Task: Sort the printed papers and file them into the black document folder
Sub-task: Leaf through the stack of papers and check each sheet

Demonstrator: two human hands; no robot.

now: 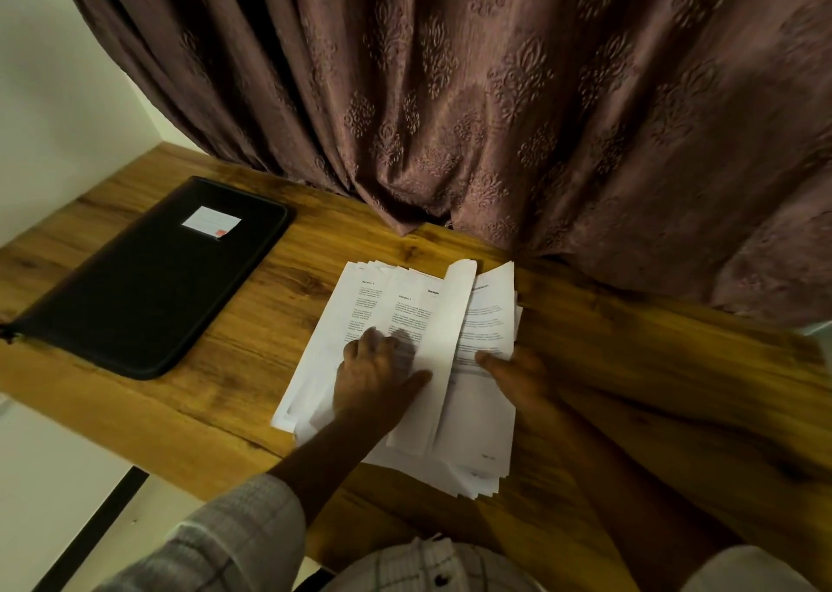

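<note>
The printed papers point(360, 303) lie fanned at mid-worktop point(252, 389) under both hands: the left hand point(373, 366) rests flat on them with fingers extended, the right hand point(522, 375) grips their right edge, thumb on top. The right hand's fingers are hidden beneath the sheets, the print is too small to read, and a curled sheet point(450, 344) standing between the hands covers those behind it. The sheets are white with black text, unevenly stacked; the black document folder point(153, 276) lies closed, well apart to the left
</note>
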